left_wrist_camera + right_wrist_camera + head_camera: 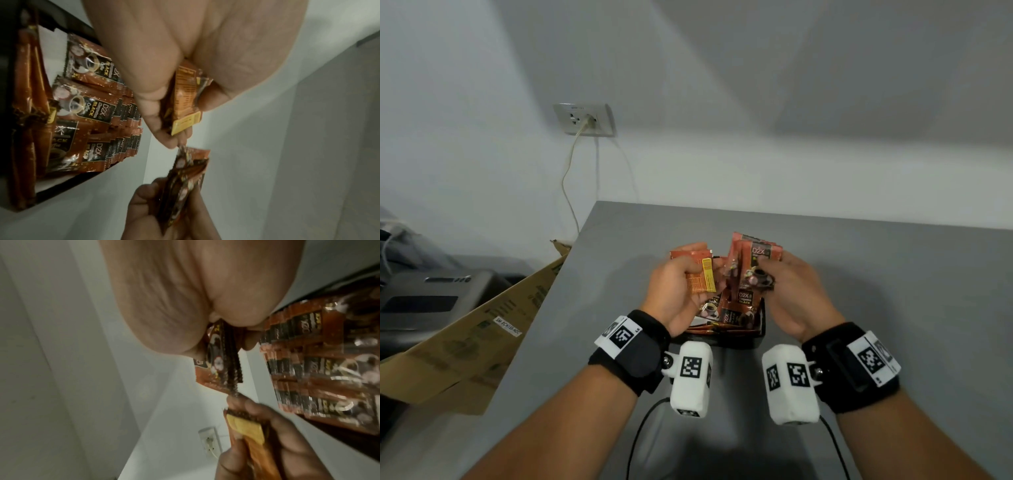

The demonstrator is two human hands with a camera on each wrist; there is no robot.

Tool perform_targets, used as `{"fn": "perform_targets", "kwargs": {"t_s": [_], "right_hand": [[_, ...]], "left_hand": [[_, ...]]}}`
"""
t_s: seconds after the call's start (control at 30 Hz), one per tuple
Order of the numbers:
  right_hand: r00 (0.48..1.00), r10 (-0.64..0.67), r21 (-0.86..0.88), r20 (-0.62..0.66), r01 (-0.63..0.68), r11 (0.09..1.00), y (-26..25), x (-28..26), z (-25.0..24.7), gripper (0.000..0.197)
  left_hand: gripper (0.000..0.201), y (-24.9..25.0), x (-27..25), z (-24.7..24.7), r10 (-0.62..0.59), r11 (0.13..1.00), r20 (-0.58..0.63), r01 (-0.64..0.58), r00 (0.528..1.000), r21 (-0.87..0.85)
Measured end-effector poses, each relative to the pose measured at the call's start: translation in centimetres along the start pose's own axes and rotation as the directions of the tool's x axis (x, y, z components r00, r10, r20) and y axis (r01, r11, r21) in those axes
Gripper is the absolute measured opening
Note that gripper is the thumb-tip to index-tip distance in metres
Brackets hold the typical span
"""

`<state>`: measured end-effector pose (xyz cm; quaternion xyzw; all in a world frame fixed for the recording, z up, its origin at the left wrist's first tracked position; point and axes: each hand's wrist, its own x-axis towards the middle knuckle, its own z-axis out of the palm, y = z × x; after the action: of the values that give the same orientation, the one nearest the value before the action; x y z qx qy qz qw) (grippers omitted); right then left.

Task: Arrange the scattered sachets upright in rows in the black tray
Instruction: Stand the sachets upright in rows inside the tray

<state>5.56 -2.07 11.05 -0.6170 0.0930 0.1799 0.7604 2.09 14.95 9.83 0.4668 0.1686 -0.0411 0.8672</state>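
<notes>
Both hands hover above the black tray (761, 334), which sits on the grey table and holds rows of upright brown coffee sachets (739, 310). My left hand (681, 281) grips orange sachets (700, 274) with a yellow strip, backs toward me. My right hand (784, 284) grips a small stack of brown sachets (751, 262) printed with a coffee cup. In the left wrist view the fingers (152, 100) clamp the orange sachets (184, 100) beside the tray's rows (98, 113). The right wrist view shows the brown stack (218, 363) edge-on under the palm, near the filled tray (320, 369).
The grey table (876, 291) stretches to the right and back against a white wall. A cardboard box (482, 335) leans off the table's left edge. A wall socket (583, 120) with a cable hangs behind. Cables (640, 431) run across the table's near edge.
</notes>
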Motion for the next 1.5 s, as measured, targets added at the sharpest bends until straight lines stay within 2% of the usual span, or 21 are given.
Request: {"fn": "perform_targets", "kwargs": {"t_s": [0.13,0.27,0.4,0.47,0.5,0.53,0.6,0.63,0.67,0.73,0.83,0.9,0.93,0.97,1.03,1.07,1.1,1.17,1.3,1.4,1.5], "right_hand": [[0.999,-0.035,0.132,0.032,0.031,0.991,-0.3,0.0,-0.7,0.021],[0.978,0.027,0.073,0.207,-0.043,0.996,-0.1,-0.9,0.2,0.028],[0.974,0.05,0.087,0.22,-0.071,0.994,0.4,-1.2,0.9,0.026],[0.988,-0.038,0.027,0.152,0.034,0.999,0.5,-1.3,0.9,0.022],[0.986,-0.135,-0.105,0.096,0.145,0.984,0.4,-1.5,0.8,0.02],[0.962,-0.262,-0.295,0.072,0.272,0.916,0.3,-1.6,0.7,0.018],[0.848,-0.491,-0.601,0.2,0.502,0.622,0.4,-1.8,0.6,0.014],[0.778,-0.552,-0.655,0.3,0.589,0.473,0.6,-1.8,0.6,0.015],[0.726,-0.573,-0.662,0.38,0.646,0.38,1.0,-1.7,0.4,0.017],[0.696,-0.544,-0.639,0.469,0.692,0.334,1.8,-1.5,0.2,0.024],[0.707,-0.424,-0.635,0.566,0.702,0.323,1.6,-1.7,0.0,0.026],[0.741,-0.335,-0.634,0.581,0.671,0.384,1.2,-1.9,-0.4,0.022],[0.77,-0.321,-0.619,0.551,0.635,0.462,0.9,-2.1,-0.5,0.019],[0.811,-0.325,-0.569,0.486,0.576,0.587,0.6,-2.2,-0.6,0.018],[0.903,-0.31,-0.303,0.297,0.397,0.867,0.0,-2.1,-0.6,0.022],[0.937,-0.259,-0.159,0.235,0.3,0.941,-0.2,-2.0,-0.6,0.023],[0.957,-0.201,-0.073,0.209,0.22,0.973,-0.3,-1.9,-0.5,0.023],[0.974,-0.114,-0.077,0.198,0.131,0.988,0.1,-1.5,-0.1,0.023],[0.99,-0.052,-0.075,0.134,0.063,0.995,1.4,-1.3,0.7,0.023],[0.997,-0.028,0.087,0.074,0.021,0.996,0.7,-1.1,0.0,0.021],[1.0,0.002,0.215,0.014,-0.005,0.977,-0.1,-0.7,-1.0,0.019]], "left_hand": [[0.045,0.3,0.0,-0.6,0.007,0.999,0.036,-0.008,0.999,0.031],[0.041,-0.1,-0.1,0.1,0.026,0.991,0.062,-0.034,0.998,0.133],[0.032,-0.3,0.2,0.1,0.05,0.973,0.057,-0.062,0.997,0.224],[0.035,-0.2,0.2,0.1,0.017,0.981,0.038,-0.024,0.999,0.192],[0.041,-0.1,0.2,0.1,-0.011,0.986,0.027,0.007,1.0,0.167],[0.042,0.0,0.2,0.0,-0.04,0.99,0.023,0.036,0.999,0.133],[0.031,0.3,0.1,-0.1,-0.051,0.998,0.056,0.048,0.997,0.051],[0.023,0.3,0.2,-0.2,-0.03,0.999,0.067,0.029,0.997,0.017],[0.019,0.5,0.2,-0.2,0.002,1.0,0.074,-0.001,0.997,-0.014],[0.026,0.7,0.3,-0.2,0.066,0.997,0.048,-0.065,0.997,-0.038],[0.032,1.0,0.5,-0.3,0.128,0.991,-0.057,-0.125,0.99,0.045],[0.031,1.0,0.6,-0.4,0.181,0.979,-0.113,-0.169,0.977,0.111],[0.031,1.0,0.6,-0.4,0.203,0.973,-0.125,-0.186,0.971,0.135],[0.031,1.1,0.6,-0.5,0.211,0.97,-0.124,-0.192,0.97,0.152],[0.031,1.2,0.4,-0.5,0.2,0.972,-0.1,-0.184,0.975,0.149],[0.032,1.3,0.2,-0.4,0.196,0.973,-0.084,-0.182,0.977,0.144],[0.032,1.2,0.2,-0.3,0.193,0.973,-0.064,-0.182,0.979,0.142],[0.032,1.0,0.0,0.1,0.184,0.975,-0.028,-0.179,0.983,0.133],[0.028,0.7,-0.3,0.4,0.162,0.985,-0.009,-0.161,0.987,0.068],[0.025,0.8,-0.5,-0.3,0.103,0.995,0.02,-0.103,0.994,-0.013],[0.026,0.8,-0.5,-0.8,0.127,0.978,0.024,-0.129,0.992,0.164]]}}
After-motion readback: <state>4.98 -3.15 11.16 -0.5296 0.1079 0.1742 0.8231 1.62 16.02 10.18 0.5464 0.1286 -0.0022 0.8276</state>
